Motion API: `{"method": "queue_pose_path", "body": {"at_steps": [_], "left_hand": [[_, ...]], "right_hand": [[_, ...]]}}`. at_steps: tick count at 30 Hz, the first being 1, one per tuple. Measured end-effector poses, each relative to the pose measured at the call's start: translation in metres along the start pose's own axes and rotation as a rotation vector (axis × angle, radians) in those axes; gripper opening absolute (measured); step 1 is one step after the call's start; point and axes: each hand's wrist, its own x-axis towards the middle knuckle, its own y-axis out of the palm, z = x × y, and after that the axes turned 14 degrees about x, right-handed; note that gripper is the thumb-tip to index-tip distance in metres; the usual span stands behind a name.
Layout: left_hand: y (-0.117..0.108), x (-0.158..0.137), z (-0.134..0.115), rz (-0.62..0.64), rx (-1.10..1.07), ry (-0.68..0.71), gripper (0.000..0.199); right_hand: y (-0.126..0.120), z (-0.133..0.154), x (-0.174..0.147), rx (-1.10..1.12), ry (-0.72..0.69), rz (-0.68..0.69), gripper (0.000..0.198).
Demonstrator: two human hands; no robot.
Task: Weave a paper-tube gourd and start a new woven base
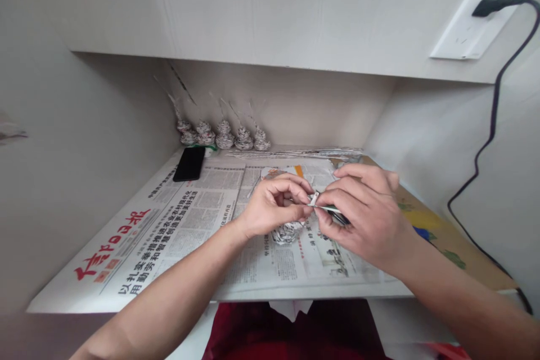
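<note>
Near the middle of the desk my left hand (280,202) is closed, thumb and fingers pinching a thin rolled paper strip (313,200). From the other side, my right hand (365,211) grips the same strip with its thumb and forefinger, so the two hands nearly meet. A slim dark object (340,217) shows beside the right hand's fingers; its kind is hard to tell, and so is whether it is held. Below the left hand, a woven paper coil piece (287,233) sits above the newspaper, its upper part hidden by the fingers.
Newspaper sheets (177,236) cover the desk. Several gourd-shaped woven paper pieces (225,136) stand along the back wall, left of long thin paper rods (295,154). A black phone (189,163) lies at left. A power cable (493,118) hangs at right from a wall socket (462,31).
</note>
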Motion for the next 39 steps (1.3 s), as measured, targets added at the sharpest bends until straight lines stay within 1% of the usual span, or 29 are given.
{"method": "queue_pose_path", "body": {"at_steps": [3,4,5,7,8,9,10,12,13,15,17,20,22,26,30,31,33,36,37,39], "left_hand": [[-0.001,0.001,0.0,-0.017,0.036,0.022,0.013],[-0.002,0.001,0.0,-0.028,0.055,0.034,0.013],[-0.003,0.002,0.0,-0.045,0.073,0.046,0.013],[-0.007,0.003,0.0,-0.091,0.092,0.048,0.013],[-0.008,0.004,0.001,-0.12,0.089,0.038,0.012],[-0.01,0.005,0.002,-0.152,0.077,0.022,0.013],[-0.011,0.006,0.003,-0.184,0.059,0.005,0.014],[-0.012,0.008,0.005,-0.24,0.017,-0.027,0.016],[-0.012,0.009,0.006,-0.261,-0.002,-0.035,0.017],[-0.012,0.01,0.007,-0.281,-0.037,-0.039,0.017],[-0.01,0.01,0.008,-0.276,-0.064,-0.024,0.016],[-0.008,0.01,0.009,-0.251,-0.073,-0.01,0.014],[-0.007,0.009,0.01,-0.235,-0.063,-0.033,0.015],[-0.006,0.009,0.015,-0.198,-0.069,-0.112,0.022],[-0.01,0.012,0.015,-0.274,-0.013,-0.123,0.027],[-0.011,0.012,0.015,-0.272,0.01,-0.132,0.029],[-0.013,0.012,0.015,-0.19,0.049,-0.185,0.038],[-0.014,0.01,0.018,0.008,0.12,-0.272,0.063],[-0.014,0.009,0.02,0.06,0.152,-0.281,0.07],[-0.012,0.007,0.022,0.118,0.2,-0.272,0.078]], "right_hand": [[0.002,0.001,0.003,0.082,0.121,-0.021,0.006],[0.001,0.001,0.003,0.132,0.183,0.001,0.007],[0.0,0.0,0.003,0.186,0.25,0.033,0.011],[-0.004,-0.003,0.001,0.276,0.37,0.088,0.032],[-0.005,-0.005,-0.001,0.308,0.419,0.09,0.043],[-0.005,-0.007,-0.003,0.333,0.461,0.071,0.048],[-0.004,-0.008,-0.006,0.354,0.499,0.042,0.048],[0.003,-0.009,-0.011,0.409,0.567,0.011,0.04],[0.009,-0.009,-0.013,0.447,0.6,0.018,0.036],[0.024,-0.005,-0.016,0.532,0.668,0.051,0.034],[0.04,-0.001,-0.018,0.617,0.731,0.044,0.036],[0.062,0.001,-0.02,0.759,0.784,-0.049,0.032],[0.072,0.0,-0.021,0.845,0.8,-0.105,0.028],[0.079,-0.004,-0.025,0.911,0.797,-0.167,0.025],[0.078,-0.006,-0.027,1.027,0.83,-0.2,0.022],[0.078,-0.007,-0.028,1.063,0.84,-0.209,0.022],[0.076,-0.009,-0.029,1.116,0.863,-0.237,0.021],[0.073,-0.013,-0.031,1.158,0.887,-0.302,0.021],[0.072,-0.015,-0.032,1.169,0.887,-0.318,0.021],[0.069,-0.018,-0.034,1.177,0.888,-0.343,0.021]]}}
